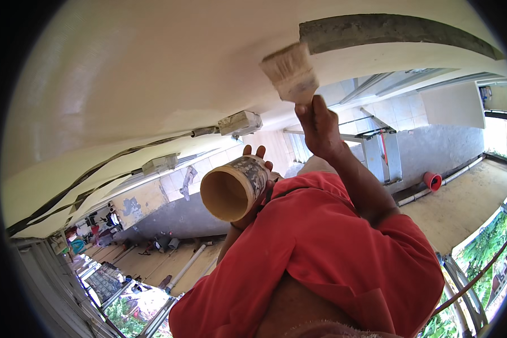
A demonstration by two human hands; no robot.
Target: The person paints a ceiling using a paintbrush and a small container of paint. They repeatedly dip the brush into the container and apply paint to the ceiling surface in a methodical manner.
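My right hand (323,128) is closed around the handle of a wide, flat paintbrush (290,70). Its bristles, coated in cream paint, are up against or very close to the cream-painted surface (169,67) above me; I cannot tell if they touch. Beside the bristles runs a bare grey strip (388,29). Lower and to the left, my left hand (260,155) grips a round, paint-smeared tub (231,188) from its far side, some fingers showing past it. The tub is tilted with its mouth toward me, and its inside is cream-coloured.
Dark cables (112,160) run along the painted surface to a paint-spattered box (240,123). Far below are a metal ladder (380,155), a red bucket (432,181) and a white pipe (186,267). Clutter (162,242) lies at lower left.
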